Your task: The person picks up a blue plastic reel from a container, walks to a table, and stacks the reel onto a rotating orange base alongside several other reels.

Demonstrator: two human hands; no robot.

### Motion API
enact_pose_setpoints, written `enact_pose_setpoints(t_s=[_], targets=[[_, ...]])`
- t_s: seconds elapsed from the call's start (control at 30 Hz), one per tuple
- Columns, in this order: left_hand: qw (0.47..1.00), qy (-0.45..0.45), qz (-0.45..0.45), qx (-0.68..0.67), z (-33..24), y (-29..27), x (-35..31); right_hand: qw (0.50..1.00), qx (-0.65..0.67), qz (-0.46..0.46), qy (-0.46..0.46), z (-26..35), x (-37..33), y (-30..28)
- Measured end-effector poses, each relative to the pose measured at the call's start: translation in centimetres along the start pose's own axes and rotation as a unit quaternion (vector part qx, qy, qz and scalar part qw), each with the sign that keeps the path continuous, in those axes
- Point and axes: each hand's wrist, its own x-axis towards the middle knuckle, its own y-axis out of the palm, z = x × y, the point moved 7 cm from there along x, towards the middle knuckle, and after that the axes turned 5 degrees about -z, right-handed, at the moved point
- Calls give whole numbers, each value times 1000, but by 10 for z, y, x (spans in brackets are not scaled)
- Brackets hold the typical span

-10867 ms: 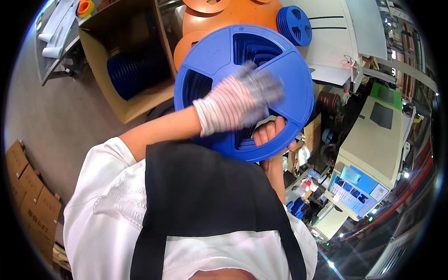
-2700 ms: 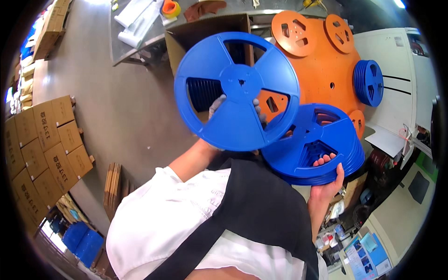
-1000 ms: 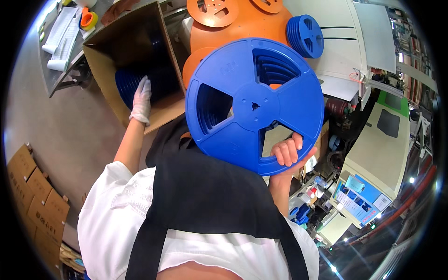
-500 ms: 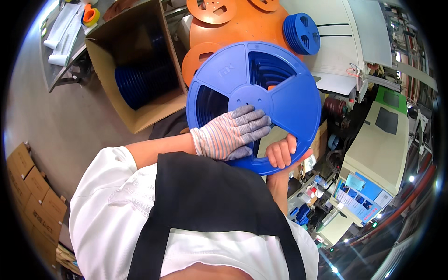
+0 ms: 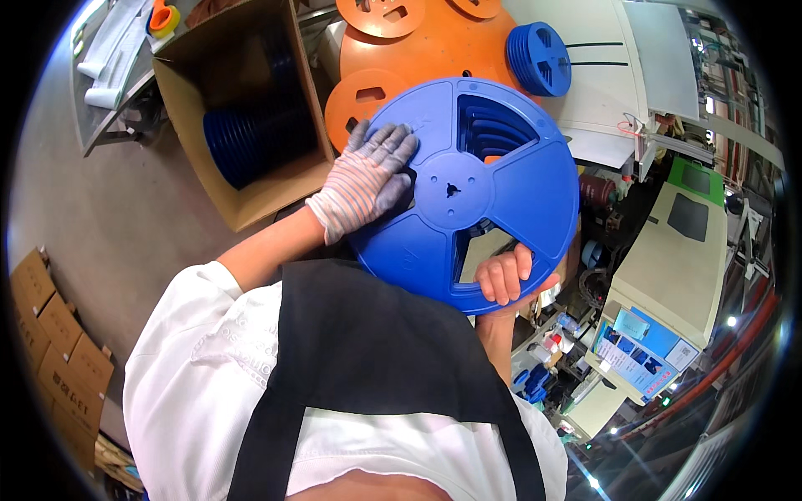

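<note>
A stack of large blue plastic reels (image 5: 535,184) stands in front of my body, its top disc facing me. Through the disc's cut-out windows more blue discs show beneath. My left hand (image 5: 368,179), in a striped glove with grey fingers, lies on the left part of the top disc. Its fingers are stretched out, and it covers much of the left window. Bare, my right hand (image 5: 505,275) has its fingers curled through the lower window and round the rim at the near right. The underside of the stack is hidden.
Beyond the reels is an orange round surface (image 5: 434,54) with orange discs (image 5: 359,100) and a smaller blue reel stack (image 5: 539,58). An open cardboard box (image 5: 192,138) at the left holds dark blue reels (image 5: 234,146). Closed cartons (image 5: 71,359) and a beige machine (image 5: 668,259) flank me.
My left hand has slid from beside the hub to the left part of the disc, baring the hub. The reels have shifted slightly right. My right hand keeps its grip on the rim.
</note>
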Motion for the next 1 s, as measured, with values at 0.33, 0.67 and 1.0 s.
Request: enact_pose_setpoints(t_s=[0.33,0.67,1.0], targets=[[993,60,55,-86,-38,6,-11,1000,3,7,10,-4,3,4],[952,270,-25,-142,-111,-11,35,997,-26,-3,72,-15,13,11],[964,208,-16,-168,-93,-3,28,997,-53,-3,62,-15,22,10]])
